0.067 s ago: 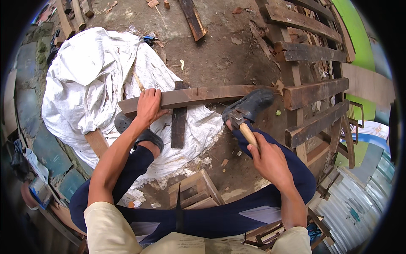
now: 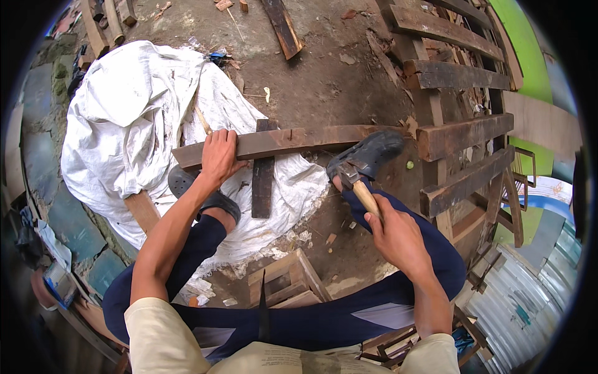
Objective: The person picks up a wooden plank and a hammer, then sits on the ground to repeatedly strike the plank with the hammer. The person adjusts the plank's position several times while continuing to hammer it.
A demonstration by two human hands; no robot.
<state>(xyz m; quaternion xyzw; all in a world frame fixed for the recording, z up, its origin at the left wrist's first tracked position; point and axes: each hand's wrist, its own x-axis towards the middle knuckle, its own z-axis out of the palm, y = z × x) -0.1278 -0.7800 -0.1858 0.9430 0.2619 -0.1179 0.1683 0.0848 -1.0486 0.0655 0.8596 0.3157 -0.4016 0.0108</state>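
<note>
My left hand (image 2: 219,156) is closed over the left end of a long brown wooden beam (image 2: 299,139). A nail-like stub (image 2: 290,134) stands up from the beam's middle. Beneath the beam, a short dark plank (image 2: 263,187) lies crosswise on a white cloth sheet (image 2: 137,100). My right hand (image 2: 398,240) grips the wooden handle of a hammer (image 2: 366,196). The hammer's metal head is over my right shoe (image 2: 374,153), apart from the beam. That dark shoe is against the beam's right part; my left shoe is below its left end.
Stacked dark timber slats (image 2: 467,134) stand on the right, with corrugated metal sheets (image 2: 517,305) nearer me. A wooden frame (image 2: 289,280) sits between my legs. One charred plank (image 2: 283,28) and loose sticks (image 2: 106,25) lie on the far dirt floor.
</note>
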